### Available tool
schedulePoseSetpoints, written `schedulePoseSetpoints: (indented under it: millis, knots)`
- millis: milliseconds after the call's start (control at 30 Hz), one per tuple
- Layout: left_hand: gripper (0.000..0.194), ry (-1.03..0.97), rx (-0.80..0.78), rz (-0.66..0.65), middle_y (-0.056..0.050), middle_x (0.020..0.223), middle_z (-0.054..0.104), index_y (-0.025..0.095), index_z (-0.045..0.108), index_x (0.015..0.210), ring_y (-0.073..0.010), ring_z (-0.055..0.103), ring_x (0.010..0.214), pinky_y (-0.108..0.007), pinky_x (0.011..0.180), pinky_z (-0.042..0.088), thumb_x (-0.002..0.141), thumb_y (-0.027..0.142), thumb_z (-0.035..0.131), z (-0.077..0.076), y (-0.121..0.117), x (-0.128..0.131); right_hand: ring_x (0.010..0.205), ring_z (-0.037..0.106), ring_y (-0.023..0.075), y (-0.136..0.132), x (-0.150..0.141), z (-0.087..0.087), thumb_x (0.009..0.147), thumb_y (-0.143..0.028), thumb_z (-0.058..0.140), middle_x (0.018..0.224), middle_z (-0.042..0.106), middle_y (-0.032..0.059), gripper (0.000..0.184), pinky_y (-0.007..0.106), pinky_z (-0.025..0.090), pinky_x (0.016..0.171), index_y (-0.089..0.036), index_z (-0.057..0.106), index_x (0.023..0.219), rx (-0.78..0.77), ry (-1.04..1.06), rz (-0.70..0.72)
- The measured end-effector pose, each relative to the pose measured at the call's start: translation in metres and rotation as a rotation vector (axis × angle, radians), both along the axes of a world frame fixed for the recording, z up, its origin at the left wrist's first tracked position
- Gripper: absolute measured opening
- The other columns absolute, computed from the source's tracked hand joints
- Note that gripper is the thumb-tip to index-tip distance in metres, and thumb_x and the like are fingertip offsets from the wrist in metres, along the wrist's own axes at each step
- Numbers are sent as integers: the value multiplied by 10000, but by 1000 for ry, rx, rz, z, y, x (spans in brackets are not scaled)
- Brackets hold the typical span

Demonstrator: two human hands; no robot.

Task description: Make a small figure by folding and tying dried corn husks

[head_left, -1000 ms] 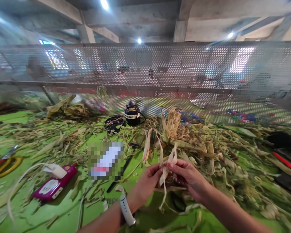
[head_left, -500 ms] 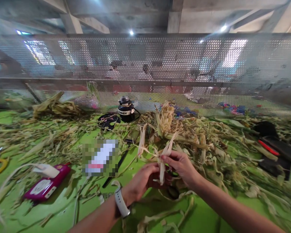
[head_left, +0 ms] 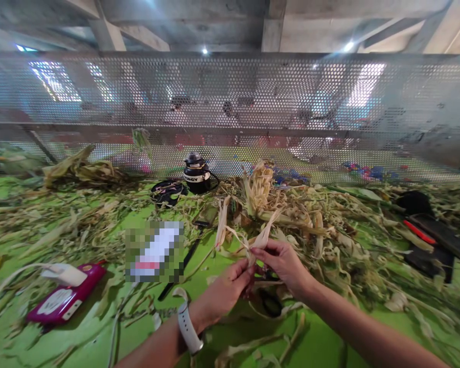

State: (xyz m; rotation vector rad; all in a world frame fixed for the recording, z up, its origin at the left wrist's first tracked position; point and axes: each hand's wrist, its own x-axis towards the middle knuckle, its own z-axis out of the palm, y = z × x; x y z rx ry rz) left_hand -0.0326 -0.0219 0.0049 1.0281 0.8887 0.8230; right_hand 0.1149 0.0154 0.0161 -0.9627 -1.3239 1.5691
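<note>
A pale dried corn husk (head_left: 267,231) is pinched between my two hands above the green table, its upper end fanning up and away. My left hand (head_left: 227,290), with a white watch strap (head_left: 188,327) on the wrist, has thumb and fingers closed at the lower part of the husk. From the right, my right hand (head_left: 286,267) grips the same husk just above, fingertips almost touching the left ones. Another husk strip (head_left: 222,222) stands a little beyond, to the left. Below my hands lies a dark loop-shaped thing (head_left: 271,302), partly hidden.
Husk scraps (head_left: 341,245) litter the green table (head_left: 134,335). On the left are a magenta power strip (head_left: 67,296) with a white plug and a blurred phone-like object (head_left: 157,250). A black jar (head_left: 197,174) stands at the back before a perforated metal screen (head_left: 230,92).
My left fingers have risen and closed on the husk's lower part, which hung free before and is now covered. My right hand holds nearly the same place. The view has shifted slightly.
</note>
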Motion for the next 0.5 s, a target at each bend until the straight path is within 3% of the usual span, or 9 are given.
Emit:
schedulePoseSetpoints:
  millis: [167,300,433,500]
  knots:
    - [262,-22,-62,34,38,633,448,227,628,899,-120,402,576,-240,577,427,767,450,587,1,0,-2,538,487,95,-3,0,12,698,-464,699,618,583,-10,335,230,402,526,-136,632,691,72,-23,-18]
    - [318,-20,-5,97,23,688,485,231,615,984,-128,417,592,-236,561,420,758,455,593,5,-1,-2,587,526,108,-4,2,13,648,-463,745,654,582,-16,362,228,429,569,-155,597,769,63,-35,-70]
    - [303,14,64,1,48,577,382,215,625,852,-114,353,522,-228,513,387,762,501,580,6,-3,-4,574,541,111,-6,3,4,661,-461,740,651,588,-4,397,225,414,542,-123,630,837,-126,43,251]
    - [288,39,46,-77,56,555,357,221,630,835,-107,322,488,-220,483,357,764,495,578,6,-4,-4,504,492,75,-8,3,0,660,-426,755,612,573,-21,378,198,362,487,-118,644,851,-206,92,283]
